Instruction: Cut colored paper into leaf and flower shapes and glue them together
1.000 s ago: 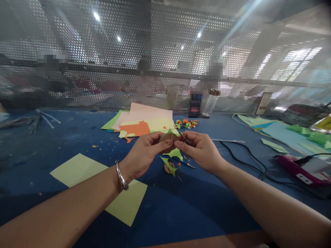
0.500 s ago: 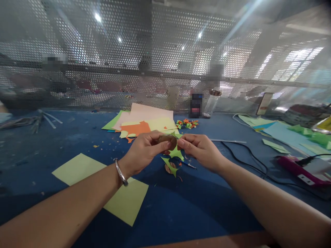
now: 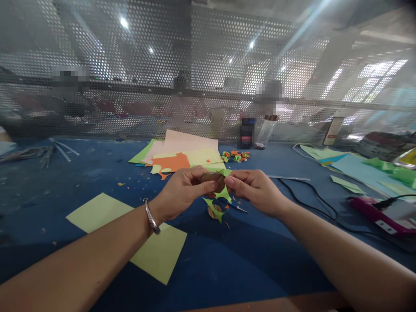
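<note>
My left hand (image 3: 183,190), with a silver bangle on the wrist, is closed round a brown, rounded piece of cardboard (image 3: 214,177), thumb on its near face. Against its upper right edge my right hand (image 3: 251,188) pinches a small green paper piece (image 3: 225,172) between thumb and forefinger. Fingers hide part of both. Just below lie a cut green paper scrap (image 3: 218,216), a round brown striped piece (image 3: 212,211) partly under it, and a thin blue tool (image 3: 238,208).
Two pale green sheets (image 3: 162,255) lie by my left forearm. Stacked coloured paper (image 3: 191,141) and small green and orange paper shapes (image 3: 236,155) stand behind. Rightward are a black cable (image 3: 312,208), a purple power strip (image 3: 373,212) and a clear jar (image 3: 264,133) before a perforated metal screen (image 3: 136,65).
The cardboard and the green piece on it have turned and shifted slightly right. My right fingertips have moved a little to the right; the rest is unchanged.
</note>
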`<state>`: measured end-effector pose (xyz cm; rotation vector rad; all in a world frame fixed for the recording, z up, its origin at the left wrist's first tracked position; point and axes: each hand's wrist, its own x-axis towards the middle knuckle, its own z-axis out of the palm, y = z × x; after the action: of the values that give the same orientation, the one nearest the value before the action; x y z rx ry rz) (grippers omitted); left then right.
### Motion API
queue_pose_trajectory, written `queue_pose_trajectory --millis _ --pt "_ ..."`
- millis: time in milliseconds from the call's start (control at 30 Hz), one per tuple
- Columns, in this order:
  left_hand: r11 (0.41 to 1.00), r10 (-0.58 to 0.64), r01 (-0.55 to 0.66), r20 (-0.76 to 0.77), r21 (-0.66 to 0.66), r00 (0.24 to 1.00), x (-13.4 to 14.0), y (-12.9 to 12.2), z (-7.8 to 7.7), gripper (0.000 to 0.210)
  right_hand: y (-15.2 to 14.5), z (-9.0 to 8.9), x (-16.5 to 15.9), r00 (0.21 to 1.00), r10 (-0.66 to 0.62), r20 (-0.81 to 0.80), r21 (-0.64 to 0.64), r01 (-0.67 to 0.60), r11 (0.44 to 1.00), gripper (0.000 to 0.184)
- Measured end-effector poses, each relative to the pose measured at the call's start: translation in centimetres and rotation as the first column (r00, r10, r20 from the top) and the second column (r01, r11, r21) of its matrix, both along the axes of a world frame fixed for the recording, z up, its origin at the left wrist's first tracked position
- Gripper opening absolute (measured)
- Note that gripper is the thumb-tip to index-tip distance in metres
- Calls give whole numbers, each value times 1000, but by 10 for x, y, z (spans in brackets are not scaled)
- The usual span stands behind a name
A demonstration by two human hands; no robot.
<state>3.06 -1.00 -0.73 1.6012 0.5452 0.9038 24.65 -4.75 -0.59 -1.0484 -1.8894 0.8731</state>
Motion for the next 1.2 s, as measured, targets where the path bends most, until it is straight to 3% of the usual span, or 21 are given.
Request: queue_pose_trajectory --millis 667,1200 --pt "998 -22 28 -100 53 995 -5 4 6 7 0 5 7 979 -27 200 59 16 998 47" --pt "996 -27 42 -180 80 983 -6 6 6 12 0 5 7 986 -21 165 65 10 998 47"
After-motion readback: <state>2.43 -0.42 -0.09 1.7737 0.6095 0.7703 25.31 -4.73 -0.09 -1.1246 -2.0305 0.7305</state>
